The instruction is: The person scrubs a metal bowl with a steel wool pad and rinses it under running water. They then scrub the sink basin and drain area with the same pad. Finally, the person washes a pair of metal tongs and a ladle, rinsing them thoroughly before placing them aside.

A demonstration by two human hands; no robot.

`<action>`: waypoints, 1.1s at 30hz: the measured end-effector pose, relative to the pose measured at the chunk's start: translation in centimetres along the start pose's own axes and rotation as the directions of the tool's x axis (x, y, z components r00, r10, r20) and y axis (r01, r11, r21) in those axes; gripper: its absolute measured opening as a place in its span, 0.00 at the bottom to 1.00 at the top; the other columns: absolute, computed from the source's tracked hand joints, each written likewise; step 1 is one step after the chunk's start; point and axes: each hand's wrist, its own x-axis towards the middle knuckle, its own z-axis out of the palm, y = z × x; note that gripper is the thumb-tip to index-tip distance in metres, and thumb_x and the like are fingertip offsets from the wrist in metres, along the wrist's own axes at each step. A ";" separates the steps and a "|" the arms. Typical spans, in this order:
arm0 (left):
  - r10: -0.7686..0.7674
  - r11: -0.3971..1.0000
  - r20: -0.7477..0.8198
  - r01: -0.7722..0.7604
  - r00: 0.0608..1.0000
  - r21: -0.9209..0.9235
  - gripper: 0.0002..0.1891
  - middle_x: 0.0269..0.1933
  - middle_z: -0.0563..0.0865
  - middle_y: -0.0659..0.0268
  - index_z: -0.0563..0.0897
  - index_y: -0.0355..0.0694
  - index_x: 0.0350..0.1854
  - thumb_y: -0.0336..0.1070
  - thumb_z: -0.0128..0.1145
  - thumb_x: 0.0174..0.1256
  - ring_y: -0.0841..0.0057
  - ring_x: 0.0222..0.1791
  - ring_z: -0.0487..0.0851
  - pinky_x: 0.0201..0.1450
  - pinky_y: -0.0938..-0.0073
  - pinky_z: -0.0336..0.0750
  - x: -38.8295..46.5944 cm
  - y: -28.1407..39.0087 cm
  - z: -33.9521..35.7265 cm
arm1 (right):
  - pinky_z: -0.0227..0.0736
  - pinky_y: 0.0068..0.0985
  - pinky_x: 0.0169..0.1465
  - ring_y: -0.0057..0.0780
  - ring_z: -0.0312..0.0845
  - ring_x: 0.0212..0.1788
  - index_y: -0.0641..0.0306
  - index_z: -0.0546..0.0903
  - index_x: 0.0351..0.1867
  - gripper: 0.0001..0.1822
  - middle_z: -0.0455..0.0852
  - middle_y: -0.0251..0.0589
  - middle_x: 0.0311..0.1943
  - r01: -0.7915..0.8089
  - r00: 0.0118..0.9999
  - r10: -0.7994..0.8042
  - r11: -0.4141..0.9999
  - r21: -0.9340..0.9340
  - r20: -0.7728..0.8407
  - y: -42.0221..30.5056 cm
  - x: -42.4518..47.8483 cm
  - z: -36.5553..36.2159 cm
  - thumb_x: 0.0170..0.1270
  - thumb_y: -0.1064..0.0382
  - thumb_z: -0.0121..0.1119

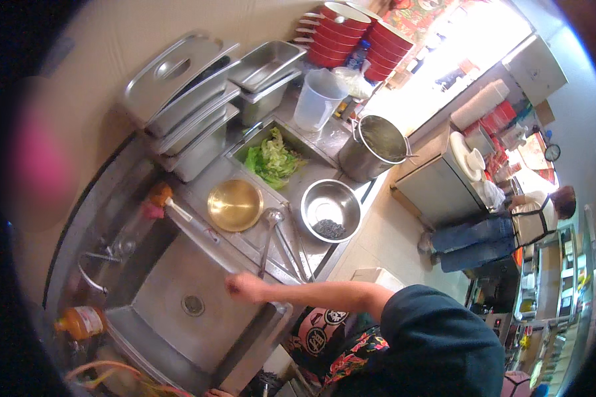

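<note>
My right hand (247, 288) reaches over the near right part of a stainless steel sink (179, 278), its fingers curled and blurred; I see nothing clearly in it. Only a small part of my left hand (218, 393) shows, at the sink's front rim by the bottom edge of the view. Close to my right hand, a metal ladle (273, 216) and other long metal utensils lie on the steel counter. Beside them are a gold-coloured round bowl (235, 205) and a steel mixing bowl (331, 211) with dark shreds (329, 229) in it.
Leafy greens (273, 159) lie in a recessed basin. Steel pans (193, 134), a plastic measuring jug (320, 99), a stockpot (375, 149) and red bucket stacks (335, 34) stand around it. An orange bottle (82, 321) stands by the tap (92, 275). A person (496, 233) stands beyond.
</note>
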 end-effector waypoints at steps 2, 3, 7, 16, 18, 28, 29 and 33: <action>-0.034 0.999 0.144 0.039 0.989 -0.029 0.27 0.61 0.76 0.45 0.79 0.38 0.58 0.55 0.46 0.67 0.46 0.63 0.70 0.66 0.42 0.60 -0.2 1.3 -0.7 | 0.75 0.41 0.36 0.50 0.81 0.31 0.61 0.78 0.35 0.09 0.82 0.48 0.27 0.000 0.991 0.010 0.997 -0.078 0.134 0.5 -2.3 4.1 0.54 0.62 0.58; -0.012 0.999 0.056 0.010 0.998 0.032 0.25 0.58 0.77 0.44 0.78 0.35 0.56 0.50 0.45 0.68 0.46 0.59 0.72 0.64 0.45 0.62 0.1 0.1 -0.5 | 0.76 0.41 0.37 0.51 0.80 0.32 0.61 0.78 0.37 0.10 0.82 0.49 0.27 0.042 0.978 -0.020 0.994 -0.104 0.209 -0.7 -3.0 5.8 0.56 0.60 0.57; 0.031 0.984 0.017 -0.034 0.999 0.174 0.19 0.51 0.79 0.43 0.78 0.30 0.47 0.42 0.43 0.68 0.46 0.53 0.73 0.57 0.49 0.66 0.7 -0.1 1.1 | 0.74 0.42 0.46 0.49 0.80 0.41 0.59 0.79 0.39 0.14 0.81 0.48 0.33 0.072 0.892 0.065 0.956 -0.283 0.447 1.3 -7.7 11.8 0.60 0.52 0.55; 0.245 0.960 -0.263 -0.196 0.933 0.200 0.14 0.40 0.77 0.44 0.75 0.32 0.33 0.40 0.46 0.65 0.45 0.43 0.74 0.47 0.46 0.66 -0.5 -0.1 1.5 | 0.70 0.39 0.53 0.43 0.77 0.47 0.61 0.81 0.36 0.20 0.80 0.46 0.40 0.172 0.950 -0.028 0.877 -0.449 0.311 3.0 -10.4 12.9 0.65 0.46 0.50; 0.048 0.997 0.054 -0.051 0.997 0.060 0.14 0.42 0.78 0.43 0.76 0.32 0.34 0.40 0.47 0.65 0.45 0.44 0.74 0.48 0.48 0.67 -0.9 2.1 -1.0 | 0.71 0.39 0.53 0.43 0.77 0.47 0.61 0.81 0.37 0.20 0.80 0.46 0.40 0.173 0.967 -0.054 0.858 -0.483 0.250 2.5 -11.0 12.5 0.66 0.46 0.49; 0.162 0.985 -0.150 -0.169 0.975 -0.034 0.08 0.36 0.78 0.51 0.77 0.37 0.29 0.38 0.53 0.56 0.48 0.41 0.75 0.45 0.45 0.68 1.3 1.4 1.4 | 0.71 0.41 0.51 0.44 0.78 0.44 0.61 0.83 0.31 0.19 0.83 0.47 0.37 0.119 0.967 0.026 0.836 -0.536 0.255 1.2 -8.5 12.4 0.63 0.48 0.52; 0.163 0.985 -0.151 -0.171 0.975 -0.039 0.08 0.35 0.77 0.51 0.76 0.37 0.28 0.37 0.53 0.56 0.48 0.39 0.75 0.42 0.46 0.68 1.0 2.1 0.8 | 0.72 0.40 0.50 0.44 0.78 0.43 0.61 0.83 0.30 0.18 0.82 0.46 0.35 0.117 0.951 0.080 0.803 -0.585 0.300 0.9 -8.3 12.5 0.62 0.49 0.53; 0.150 0.979 -0.250 -0.179 0.956 -0.098 0.06 0.31 0.76 0.54 0.76 0.38 0.26 0.35 0.54 0.54 0.51 0.32 0.74 0.34 0.50 0.68 0.9 1.1 1.0 | 0.71 0.40 0.52 0.43 0.78 0.45 0.62 0.83 0.32 0.17 0.82 0.46 0.36 0.123 0.963 0.054 0.782 -0.611 0.263 1.4 -8.7 13.8 0.61 0.49 0.54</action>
